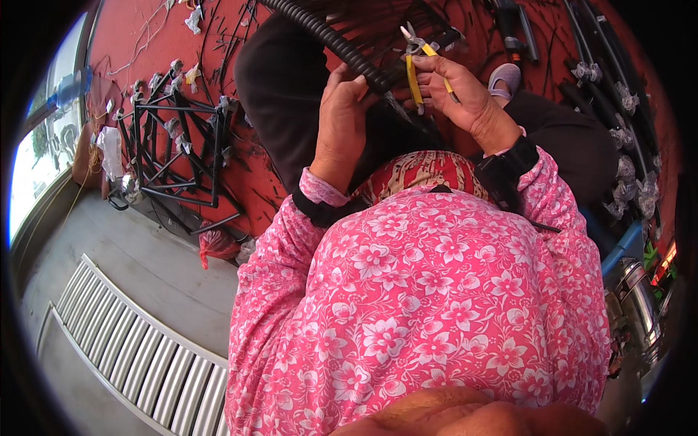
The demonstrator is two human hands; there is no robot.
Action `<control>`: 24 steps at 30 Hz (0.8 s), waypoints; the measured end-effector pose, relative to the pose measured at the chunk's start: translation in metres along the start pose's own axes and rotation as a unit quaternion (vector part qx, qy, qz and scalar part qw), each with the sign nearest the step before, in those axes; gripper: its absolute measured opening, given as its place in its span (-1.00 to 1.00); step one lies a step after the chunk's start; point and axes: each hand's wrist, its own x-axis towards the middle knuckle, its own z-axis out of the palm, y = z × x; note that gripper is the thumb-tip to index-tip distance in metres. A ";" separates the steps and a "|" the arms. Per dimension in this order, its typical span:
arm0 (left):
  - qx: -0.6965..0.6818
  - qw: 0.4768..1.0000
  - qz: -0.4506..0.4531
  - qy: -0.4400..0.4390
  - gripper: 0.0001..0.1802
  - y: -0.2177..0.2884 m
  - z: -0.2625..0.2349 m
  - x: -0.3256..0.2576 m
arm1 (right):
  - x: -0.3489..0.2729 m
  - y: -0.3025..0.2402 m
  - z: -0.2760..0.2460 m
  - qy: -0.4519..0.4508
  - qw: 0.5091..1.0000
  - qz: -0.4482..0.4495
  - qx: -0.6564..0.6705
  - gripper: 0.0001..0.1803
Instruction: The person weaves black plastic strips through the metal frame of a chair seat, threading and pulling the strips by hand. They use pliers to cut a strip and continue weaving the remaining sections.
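Note:
My left hand (pixel 343 120) is closed around the lower end of a black ribbed tube (pixel 338 43), which runs up and left past my knee. A thin greyish end (pixel 397 106) sticks out below it, with its exact make unclear. To the right, my right hand (pixel 462 94) grips a pair of yellow-handled pliers (pixel 413 78). Their handles are spread and their metal jaws point upward, apart from the tube. Dark, blurred strands (pixel 385 33) lie beyond both hands, and I cannot make out what they are.
Black tubular frames (pixel 178 145) with plastic-wrapped ends stand at the left. Long black tubes (pixel 618 94) lie at the right on the red floor (pixel 251 171), with scattered dark strips at the far side. A slatted metal rack (pixel 145 349) is at the lower left.

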 end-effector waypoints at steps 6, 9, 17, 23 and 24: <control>0.049 0.991 0.083 0.098 -0.71 0.011 0.008 0.022 | 0.000 0.008 0.029 -0.072 0.993 -0.039 -0.084 -0.51; 0.027 0.982 0.094 0.159 -0.80 0.012 0.003 0.029 | -0.008 0.020 0.020 -0.030 0.996 -0.036 -0.071 -0.44; 0.074 0.977 0.116 0.163 -0.83 0.052 -0.030 0.031 | -0.002 0.071 -0.098 0.293 0.950 0.045 -0.096 -0.41; 0.075 0.977 0.075 0.185 -0.88 0.093 -0.022 0.030 | 0.038 0.123 -0.173 0.329 0.903 0.116 -0.251 -0.19; 0.075 0.978 0.071 0.180 -0.87 0.099 -0.019 0.030 | 0.044 0.128 -0.176 0.317 0.898 0.122 -0.282 -0.07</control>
